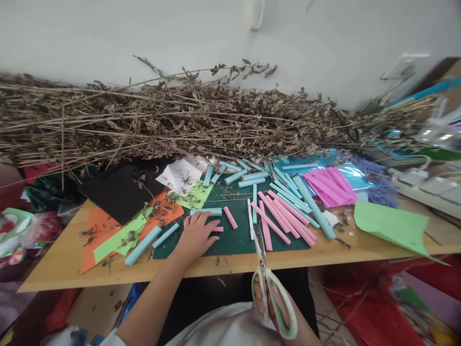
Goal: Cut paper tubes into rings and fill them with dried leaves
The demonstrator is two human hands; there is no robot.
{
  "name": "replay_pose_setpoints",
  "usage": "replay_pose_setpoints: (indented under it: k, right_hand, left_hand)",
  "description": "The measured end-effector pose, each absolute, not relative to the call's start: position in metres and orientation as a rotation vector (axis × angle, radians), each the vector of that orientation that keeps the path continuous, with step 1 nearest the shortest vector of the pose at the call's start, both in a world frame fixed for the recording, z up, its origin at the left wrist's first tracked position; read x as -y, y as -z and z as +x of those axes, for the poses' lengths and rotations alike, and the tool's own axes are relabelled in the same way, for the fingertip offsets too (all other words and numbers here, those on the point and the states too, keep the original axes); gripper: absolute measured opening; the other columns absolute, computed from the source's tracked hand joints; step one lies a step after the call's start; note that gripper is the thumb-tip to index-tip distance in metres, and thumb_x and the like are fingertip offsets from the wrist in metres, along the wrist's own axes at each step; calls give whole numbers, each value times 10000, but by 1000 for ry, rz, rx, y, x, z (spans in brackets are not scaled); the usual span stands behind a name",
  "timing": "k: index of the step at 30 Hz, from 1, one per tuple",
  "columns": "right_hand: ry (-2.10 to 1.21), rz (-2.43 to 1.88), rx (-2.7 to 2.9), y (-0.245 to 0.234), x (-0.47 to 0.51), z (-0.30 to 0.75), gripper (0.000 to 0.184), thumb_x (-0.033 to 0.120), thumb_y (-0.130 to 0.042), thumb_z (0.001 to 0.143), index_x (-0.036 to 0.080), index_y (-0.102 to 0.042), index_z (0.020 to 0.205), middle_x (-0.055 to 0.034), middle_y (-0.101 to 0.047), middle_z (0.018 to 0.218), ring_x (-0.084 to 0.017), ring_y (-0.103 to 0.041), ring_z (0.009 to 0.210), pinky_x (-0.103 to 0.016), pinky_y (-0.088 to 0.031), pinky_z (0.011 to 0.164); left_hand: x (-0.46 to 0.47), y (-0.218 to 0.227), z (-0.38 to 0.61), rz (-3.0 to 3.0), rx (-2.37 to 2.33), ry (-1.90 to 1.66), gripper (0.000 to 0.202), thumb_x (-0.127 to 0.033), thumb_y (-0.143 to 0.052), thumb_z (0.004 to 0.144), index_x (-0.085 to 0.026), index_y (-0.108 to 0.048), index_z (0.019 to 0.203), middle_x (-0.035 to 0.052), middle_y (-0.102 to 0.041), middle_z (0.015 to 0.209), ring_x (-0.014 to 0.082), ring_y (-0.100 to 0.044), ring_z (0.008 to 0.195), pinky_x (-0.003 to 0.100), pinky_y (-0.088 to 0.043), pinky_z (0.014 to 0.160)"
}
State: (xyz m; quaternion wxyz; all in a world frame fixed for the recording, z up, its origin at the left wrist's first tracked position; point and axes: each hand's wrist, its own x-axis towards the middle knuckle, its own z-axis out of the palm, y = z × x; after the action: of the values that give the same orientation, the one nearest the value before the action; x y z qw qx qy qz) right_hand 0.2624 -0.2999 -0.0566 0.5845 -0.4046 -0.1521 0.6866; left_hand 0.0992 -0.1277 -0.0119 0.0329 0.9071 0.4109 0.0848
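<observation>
My left hand (194, 235) lies palm down on the dark green mat (234, 245), fingers apart. Beside its fingertips rests a light blue paper roll (212, 211). One short pink paper piece (218, 229) shows between its thumb and forefinger, partly hidden, and another short pink piece (230, 217) lies just to the right. My right hand (275, 300) has its fingers through the pale green handles of scissors (262, 264), their blades pointing away over the mat's front edge. Ahead of the blades are a thin white roll (250, 219) and several pink paper rolls (284, 216).
Dried stems (201, 115) are heaped along the wall. Several blue rolls (252, 179) lie at the back. Black paper (120, 187), orange paper (94, 228) and two blue rolls are left; magenta paper (331, 186), a green sheet (391, 226) and a power strip (428, 187) are right.
</observation>
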Motion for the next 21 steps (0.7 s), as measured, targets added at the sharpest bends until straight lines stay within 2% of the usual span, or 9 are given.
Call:
replay_pose_setpoints:
  k: [5, 8, 12, 17, 21]
  right_hand:
    - [-1563, -961, 246, 57, 307, 264, 342, 449, -646, 604, 174, -515, 761, 33, -445, 558, -57, -381, 415, -181, -249, 409]
    - [-1518, -996, 208, 50, 312, 266, 304, 429, -628, 639, 176, -516, 764, 31, -452, 573, -58, -392, 434, -182, -266, 429]
    - [-1455, -962, 253, 43, 321, 270, 326, 479, -566, 677, 184, -536, 813, -2, -495, 645, -86, -432, 507, -209, -321, 488]
    - [-1421, -894, 366, 69, 330, 278, 535, 572, -653, 486, 183, -556, 841, -50, -537, 785, -143, -500, 635, -252, -361, 563]
    - [-1373, -884, 273, 78, 332, 281, 538, 586, -670, 428, 197, -568, 786, -35, -535, 761, -144, -500, 615, -268, -368, 580]
  left_hand:
    - [119, -5, 131, 2913, -972, -234, 295, -226, -498, 751, -288, -500, 1040, 36, -461, 1116, 237, -365, 1031, 385, -284, 819]
    - [121, -10, 156, 2935, -851, -177, 271, -264, -491, 760, -266, -499, 1031, 44, -491, 1059, 227, -396, 984, 362, -304, 782]
    - [130, -6, 190, 2964, -749, -38, 264, -301, -474, 769, -241, -495, 1025, 56, -525, 927, 222, -443, 891, 357, -332, 740]
    - [141, 2, 225, 2992, -685, 137, 355, -104, -444, 738, -255, -450, 1059, 63, -536, 898, 226, -483, 845, 337, -360, 658]
    - [142, 6, 237, 2995, -571, 185, 261, -118, -433, 755, -235, -472, 985, 57, -552, 881, 210, -505, 822, 317, -370, 637]
